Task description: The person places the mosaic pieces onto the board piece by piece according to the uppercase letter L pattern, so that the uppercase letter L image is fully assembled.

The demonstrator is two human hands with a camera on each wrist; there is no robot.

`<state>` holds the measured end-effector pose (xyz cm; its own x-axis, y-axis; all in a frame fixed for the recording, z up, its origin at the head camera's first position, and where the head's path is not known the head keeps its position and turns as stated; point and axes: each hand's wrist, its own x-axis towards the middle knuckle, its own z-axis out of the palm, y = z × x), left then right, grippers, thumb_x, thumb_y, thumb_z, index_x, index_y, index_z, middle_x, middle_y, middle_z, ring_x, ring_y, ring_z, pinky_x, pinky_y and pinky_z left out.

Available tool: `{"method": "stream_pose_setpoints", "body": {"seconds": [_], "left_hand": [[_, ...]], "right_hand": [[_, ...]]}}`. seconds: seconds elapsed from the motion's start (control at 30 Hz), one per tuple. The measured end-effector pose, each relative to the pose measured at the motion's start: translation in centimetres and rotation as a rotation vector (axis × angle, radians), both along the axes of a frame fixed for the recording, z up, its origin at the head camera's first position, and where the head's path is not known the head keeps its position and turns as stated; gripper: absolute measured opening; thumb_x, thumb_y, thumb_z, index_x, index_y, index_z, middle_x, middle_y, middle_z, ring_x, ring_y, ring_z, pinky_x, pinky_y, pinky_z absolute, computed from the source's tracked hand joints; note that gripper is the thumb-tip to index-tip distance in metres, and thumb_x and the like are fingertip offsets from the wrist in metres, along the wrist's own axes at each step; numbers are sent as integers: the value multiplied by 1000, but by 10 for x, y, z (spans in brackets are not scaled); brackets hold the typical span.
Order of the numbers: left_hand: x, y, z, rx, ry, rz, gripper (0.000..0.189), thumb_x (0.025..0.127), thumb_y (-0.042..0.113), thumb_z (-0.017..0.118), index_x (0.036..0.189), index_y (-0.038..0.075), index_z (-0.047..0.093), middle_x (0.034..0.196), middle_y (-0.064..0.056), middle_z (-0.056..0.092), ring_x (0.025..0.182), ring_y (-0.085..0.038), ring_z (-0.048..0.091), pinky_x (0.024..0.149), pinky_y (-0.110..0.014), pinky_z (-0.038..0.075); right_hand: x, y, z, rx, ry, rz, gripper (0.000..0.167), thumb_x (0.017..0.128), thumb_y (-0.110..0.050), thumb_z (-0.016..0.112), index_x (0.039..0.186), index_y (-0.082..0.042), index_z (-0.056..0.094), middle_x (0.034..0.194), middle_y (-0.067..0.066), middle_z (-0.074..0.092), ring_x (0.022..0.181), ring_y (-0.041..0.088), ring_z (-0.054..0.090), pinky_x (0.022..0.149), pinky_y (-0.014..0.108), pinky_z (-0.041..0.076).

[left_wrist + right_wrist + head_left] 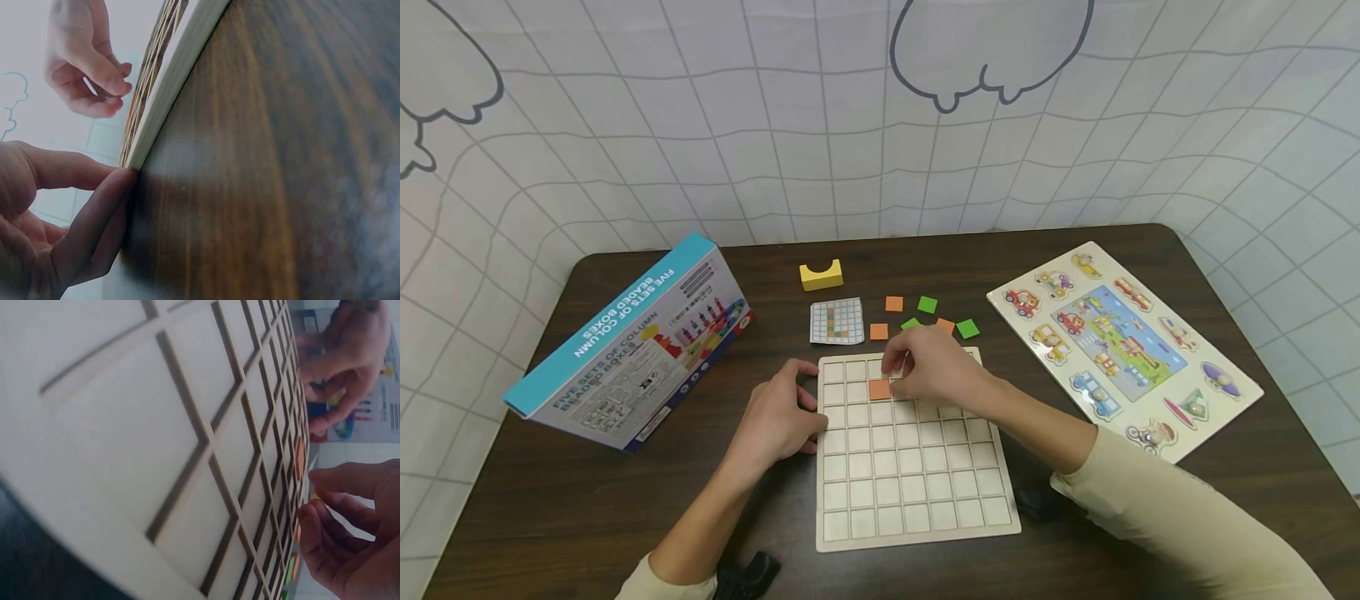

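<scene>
A pale wooden grid board (pixel 917 537) lies flat on the table. My left hand (pixel 778 417) is at its left edge, with thumb and index fingertips against the rim, also visible in the left wrist view (pixel 75 206). One orange square tile (pixel 878 389) sits in a cell of the second row. Over the upper rows is my right hand (pixel 943 367), thumb and fingertips right beside that tile. In the right wrist view, a gap shows between its thumb and fingers (pixel 325 544), with nothing visible in it. The hand hides several cells behind it.
Loose orange tiles (pixel 894 304) and green tiles (pixel 928 305) lie beyond the board. Beside them are a small grid pattern card (pixel 837 322) and a yellow arched block (pixel 822 276). A box (pixel 647 350) stands left; a vehicle puzzle board (pixel 1210 333) lies right.
</scene>
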<state>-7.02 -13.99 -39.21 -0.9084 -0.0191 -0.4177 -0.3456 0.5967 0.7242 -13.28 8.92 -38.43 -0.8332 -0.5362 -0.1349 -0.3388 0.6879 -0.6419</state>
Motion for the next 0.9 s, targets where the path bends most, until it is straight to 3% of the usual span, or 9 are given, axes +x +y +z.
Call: {"method": "stream_pose_setpoints", "body": {"seconds": [0.4,0.63,0.9], "left_hand": [[0,0,0,8,2,4,66,83,-4,75,142,7,50,101,-17,58,58,-20,66,50,-33,63],[0,0,0,8,4,6,66,82,-4,75,142,7,50,101,-17,59,57,-20,66,50,-33,63],[0,0,-1,8,1,8,65,83,-4,75,142,7,50,102,-17,59,58,-20,66,50,-33,63]], "right_hand": [[-14,28,6,-4,-32,-97,21,80,3,68,91,-12,78,77,-2,68,75,15,60,67,28,52],[-25,49,6,-12,-25,-121,25,80,4,66,96,-10,78,84,1,71,76,15,63,70,29,52],[-36,68,9,13,-47,-206,37,74,9,60,98,-11,79,91,5,75,84,19,63,72,30,50]]}}
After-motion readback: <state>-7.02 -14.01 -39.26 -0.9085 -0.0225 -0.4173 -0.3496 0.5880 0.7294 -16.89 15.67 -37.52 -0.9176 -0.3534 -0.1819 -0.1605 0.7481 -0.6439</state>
